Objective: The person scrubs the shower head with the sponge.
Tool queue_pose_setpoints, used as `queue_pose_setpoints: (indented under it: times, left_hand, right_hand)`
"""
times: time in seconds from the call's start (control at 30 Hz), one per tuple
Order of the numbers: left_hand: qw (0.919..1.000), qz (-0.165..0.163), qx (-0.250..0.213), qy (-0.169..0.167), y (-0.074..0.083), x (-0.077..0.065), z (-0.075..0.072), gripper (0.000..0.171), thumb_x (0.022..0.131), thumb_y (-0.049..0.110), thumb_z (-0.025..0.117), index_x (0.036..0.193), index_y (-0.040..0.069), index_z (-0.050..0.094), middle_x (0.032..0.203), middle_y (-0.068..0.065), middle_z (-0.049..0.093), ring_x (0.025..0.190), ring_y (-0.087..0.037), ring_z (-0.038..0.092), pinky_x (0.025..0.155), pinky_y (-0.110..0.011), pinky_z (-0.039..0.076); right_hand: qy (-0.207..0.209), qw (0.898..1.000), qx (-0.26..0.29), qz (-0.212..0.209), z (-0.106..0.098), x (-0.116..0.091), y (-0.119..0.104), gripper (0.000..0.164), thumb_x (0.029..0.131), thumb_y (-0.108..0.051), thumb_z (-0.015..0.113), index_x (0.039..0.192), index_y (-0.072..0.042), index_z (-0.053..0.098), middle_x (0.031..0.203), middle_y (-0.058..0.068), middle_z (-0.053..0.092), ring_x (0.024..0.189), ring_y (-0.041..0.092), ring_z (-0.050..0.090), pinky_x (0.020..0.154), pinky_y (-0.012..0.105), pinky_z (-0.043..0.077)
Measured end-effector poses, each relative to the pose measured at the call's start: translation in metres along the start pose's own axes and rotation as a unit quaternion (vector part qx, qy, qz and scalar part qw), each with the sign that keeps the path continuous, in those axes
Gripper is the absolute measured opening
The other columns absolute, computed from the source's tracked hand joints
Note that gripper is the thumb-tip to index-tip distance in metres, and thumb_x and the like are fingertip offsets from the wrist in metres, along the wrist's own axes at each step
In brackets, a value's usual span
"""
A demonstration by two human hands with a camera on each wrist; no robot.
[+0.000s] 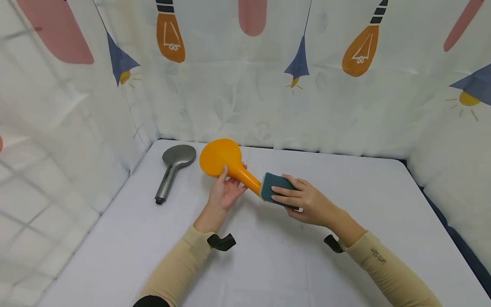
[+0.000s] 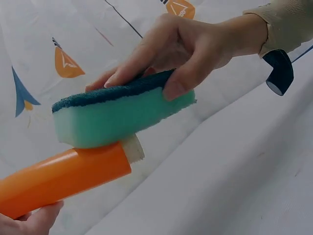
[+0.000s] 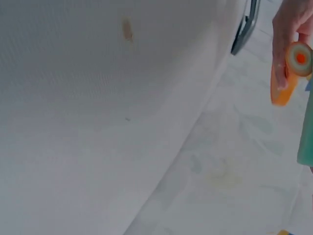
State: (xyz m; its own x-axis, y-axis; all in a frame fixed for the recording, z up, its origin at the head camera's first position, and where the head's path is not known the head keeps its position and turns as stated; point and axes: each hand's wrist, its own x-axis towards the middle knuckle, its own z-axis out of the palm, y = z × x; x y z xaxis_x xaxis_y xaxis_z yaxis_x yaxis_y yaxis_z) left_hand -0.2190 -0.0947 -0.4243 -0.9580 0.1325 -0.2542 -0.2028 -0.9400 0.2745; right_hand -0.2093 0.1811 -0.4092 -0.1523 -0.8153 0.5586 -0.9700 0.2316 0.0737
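An orange shower head (image 1: 220,157) is held around its neck by my left hand (image 1: 224,194), its round head tilted up to the left. My right hand (image 1: 312,204) grips a sponge (image 1: 274,187), with fingers on the dark scouring side. In the left wrist view, the soft green face of the sponge (image 2: 110,125) touches the top of the orange handle (image 2: 93,169) near its pale threaded end. From the right wrist, the round handle end (image 3: 292,61) appears beside the edge of the sponge (image 3: 306,139); the right hand itself is mostly out of that view.
A grey shower head (image 1: 177,157) lies on the white table (image 1: 284,260), left of the orange one. Behind stands a white cloth wall (image 1: 238,106) printed with lamps and bulbs; another cloth hangs along the left side.
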Motion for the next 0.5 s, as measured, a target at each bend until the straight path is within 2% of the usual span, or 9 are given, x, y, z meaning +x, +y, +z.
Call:
queue_pose_setpoints:
  times: [0.13, 0.17, 0.23, 0.3, 0.4, 0.47, 0.5]
  left_hand:
    - [0.9996, -0.001, 0.027, -0.006, -0.001, 0.000, 0.002, 0.056, 0.109, 0.035, 0.046, 0.157, 0.014, 0.026, 0.155, -0.013, 0.041, 0.139, -0.028, 0.043, 0.119, -0.062, 0.016]
    - [0.9994, -0.004, 0.033, -0.009, -0.002, 0.000, 0.003, 0.056, 0.109, 0.035, 0.046, 0.157, 0.014, 0.025, 0.155, -0.013, 0.041, 0.140, -0.028, 0.042, 0.119, -0.062, 0.016]
    - [0.9986, -0.013, 0.048, -0.019, -0.002, -0.001, 0.004, 0.056, 0.110, 0.035, 0.044, 0.158, 0.013, 0.024, 0.154, -0.012, 0.041, 0.140, -0.028, 0.040, 0.119, -0.062, 0.015]
    - [0.9974, -0.024, 0.061, -0.030, -0.002, -0.002, 0.004, 0.055, 0.111, 0.035, 0.042, 0.158, 0.014, 0.023, 0.151, -0.012, 0.043, 0.139, -0.027, 0.040, 0.120, -0.061, 0.015]
    - [0.9956, -0.023, 0.082, -0.040, -0.002, -0.005, 0.004, 0.050, 0.111, 0.033, 0.041, 0.157, 0.020, 0.026, 0.145, -0.012, 0.046, 0.136, -0.028, 0.043, 0.119, -0.062, 0.016]
    - [0.9942, -0.009, 0.098, -0.043, -0.001, -0.006, 0.004, 0.048, 0.111, 0.032, 0.042, 0.156, 0.024, 0.027, 0.144, -0.013, 0.048, 0.135, -0.029, 0.045, 0.117, -0.064, 0.018]
    - [0.9940, -0.001, 0.101, -0.042, -0.001, -0.006, 0.004, 0.047, 0.111, 0.031, 0.043, 0.156, 0.026, 0.028, 0.143, -0.013, 0.049, 0.134, -0.029, 0.047, 0.116, -0.066, 0.019]
  right_hand:
    - [-0.019, 0.998, -0.010, -0.058, 0.005, 0.005, -0.001, 0.070, 0.065, -0.005, 0.092, 0.131, -0.011, 0.071, 0.136, 0.006, 0.066, 0.126, 0.045, 0.055, 0.091, 0.053, 0.054]
    - [-0.022, 0.998, -0.009, -0.065, 0.006, 0.006, 0.000, 0.071, 0.065, -0.006, 0.093, 0.132, -0.011, 0.070, 0.137, 0.006, 0.065, 0.126, 0.045, 0.055, 0.091, 0.052, 0.054]
    - [-0.021, 0.998, 0.004, -0.052, 0.007, 0.008, 0.003, 0.069, 0.067, -0.005, 0.093, 0.132, -0.011, 0.071, 0.137, 0.005, 0.065, 0.129, 0.044, 0.054, 0.094, 0.052, 0.053]
    - [-0.008, 0.999, 0.026, -0.021, 0.007, 0.009, 0.006, 0.054, 0.080, -0.009, 0.087, 0.131, -0.010, 0.071, 0.138, 0.007, 0.064, 0.131, 0.044, 0.052, 0.096, 0.054, 0.052]
    - [0.013, 0.999, 0.053, 0.003, 0.009, 0.005, 0.008, 0.033, 0.099, -0.020, 0.068, 0.130, -0.006, 0.071, 0.137, 0.010, 0.064, 0.132, 0.047, 0.050, 0.096, 0.057, 0.051]
    - [0.010, 0.999, 0.052, -0.013, 0.010, 0.003, 0.006, 0.035, 0.103, -0.025, 0.061, 0.131, -0.006, 0.070, 0.137, 0.010, 0.064, 0.131, 0.048, 0.051, 0.095, 0.057, 0.052]
    - [0.005, 0.999, 0.046, -0.027, 0.012, 0.002, 0.004, 0.034, 0.101, -0.023, 0.065, 0.131, -0.008, 0.070, 0.138, 0.009, 0.064, 0.130, 0.048, 0.051, 0.094, 0.056, 0.052]
